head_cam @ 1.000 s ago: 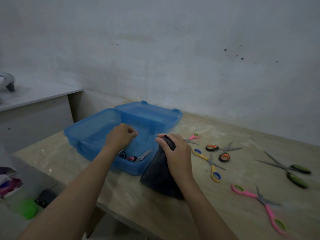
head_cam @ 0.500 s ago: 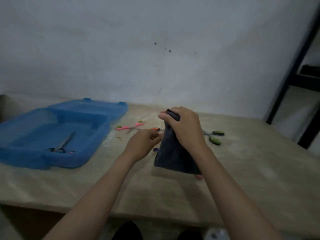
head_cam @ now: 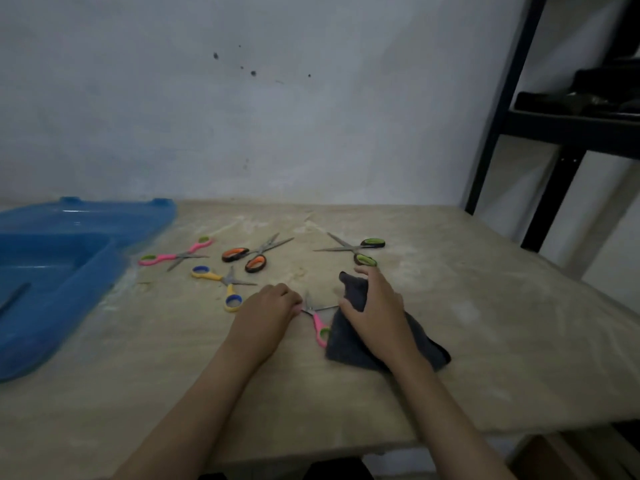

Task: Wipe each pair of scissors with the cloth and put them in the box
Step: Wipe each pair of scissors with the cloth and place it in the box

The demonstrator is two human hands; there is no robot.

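between both hands lie the pink scissors (head_cam: pixel 317 322), handle toward six o'clock; left hand (head_cam: pixel 268 311), curled, touches them at nine, right hand (head_cam: pixel 375 311) grips the cloth (head_cam: pixel 420 348) at three.

blue box (head_cam: pixel 59 271) cropped left, contents blurred
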